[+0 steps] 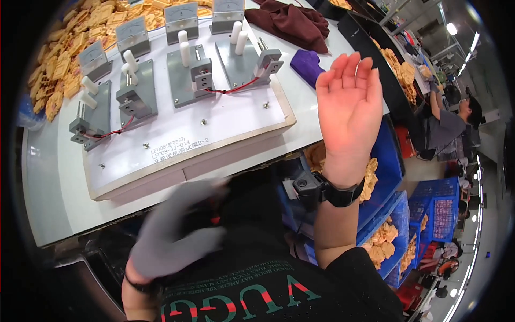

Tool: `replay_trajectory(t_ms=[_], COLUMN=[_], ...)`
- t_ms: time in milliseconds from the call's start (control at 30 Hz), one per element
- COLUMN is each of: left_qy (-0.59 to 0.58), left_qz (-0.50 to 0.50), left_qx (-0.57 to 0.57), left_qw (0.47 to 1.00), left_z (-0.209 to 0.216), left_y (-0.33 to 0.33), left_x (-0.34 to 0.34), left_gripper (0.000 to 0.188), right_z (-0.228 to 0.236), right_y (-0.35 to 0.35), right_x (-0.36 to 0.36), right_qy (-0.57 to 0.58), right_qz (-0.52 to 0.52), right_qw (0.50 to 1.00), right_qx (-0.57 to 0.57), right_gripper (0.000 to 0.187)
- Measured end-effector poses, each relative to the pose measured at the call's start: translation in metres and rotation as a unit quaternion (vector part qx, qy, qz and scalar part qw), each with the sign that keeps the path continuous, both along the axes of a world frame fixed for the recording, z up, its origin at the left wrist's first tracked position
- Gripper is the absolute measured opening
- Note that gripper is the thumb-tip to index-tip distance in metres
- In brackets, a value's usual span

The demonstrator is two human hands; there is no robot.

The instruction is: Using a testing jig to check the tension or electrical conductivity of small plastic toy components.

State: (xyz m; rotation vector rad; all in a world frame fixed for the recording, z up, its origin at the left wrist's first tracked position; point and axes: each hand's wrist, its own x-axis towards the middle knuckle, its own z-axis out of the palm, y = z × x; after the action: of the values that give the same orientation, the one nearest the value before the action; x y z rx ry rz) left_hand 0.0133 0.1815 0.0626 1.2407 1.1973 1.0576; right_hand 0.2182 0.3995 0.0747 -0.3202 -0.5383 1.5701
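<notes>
My right hand (350, 102) is raised at the table's right side, bare, palm showing and fingers stretched out with nothing in them. A black wrist strap with a small camera (307, 189) sits on that wrist. In a grey glove, my left hand (174, 231) hovers in front of my body near the table's front edge. Its thumb stands apart from the fingers, whose tips are blurred; I see nothing held. Beyond the hands lies a white test fixture board (236, 129) carrying several grey clamp stations (185, 83) with white posts, red wires and small dial meters (181, 21) behind them.
Orange plastic parts (59, 64) are heaped at the back left. A purple cloth piece (307, 67) and a dark maroon cloth (289, 24) lie right of the fixture. Blue crates (394, 155) of orange parts stand at my right. Farther right, another person (450, 126) works.
</notes>
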Motion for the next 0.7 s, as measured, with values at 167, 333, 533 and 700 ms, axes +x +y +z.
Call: replay_trajectory(t_ms=[167, 333, 533, 700], left_qy=[-0.058, -0.268, -0.247, -0.321], left_qz=[-0.076, -0.096, -0.127, -0.130], left_qx=[0.011, -0.069, -0.061, -0.061], left_qw=[0.995, 0.956, 0.959, 0.936], left_z=[-0.028, -0.029, -0.048, -0.047], left_y=[0.057, 0.064, 0.071, 0.072], left_x=[0.065, 0.084, 0.077, 0.079], left_gripper=[0.074, 0.055, 0.045, 0.045], right_z=[0.030, 0.034, 0.023, 0.019], right_y=[-0.006, -0.011, 0.001, -0.005], right_x=[-0.036, -0.048, -0.054, -0.064], right_qy=[-0.010, -0.121, -0.507, -0.526], right_qz=[-0.001, -0.077, -0.363, -0.303], right_qw=[0.998, 0.980, 0.570, 0.621], right_qx=[0.063, 0.137, 0.535, 0.496], right_gripper=[0.027, 0.036, 0.011, 0.012])
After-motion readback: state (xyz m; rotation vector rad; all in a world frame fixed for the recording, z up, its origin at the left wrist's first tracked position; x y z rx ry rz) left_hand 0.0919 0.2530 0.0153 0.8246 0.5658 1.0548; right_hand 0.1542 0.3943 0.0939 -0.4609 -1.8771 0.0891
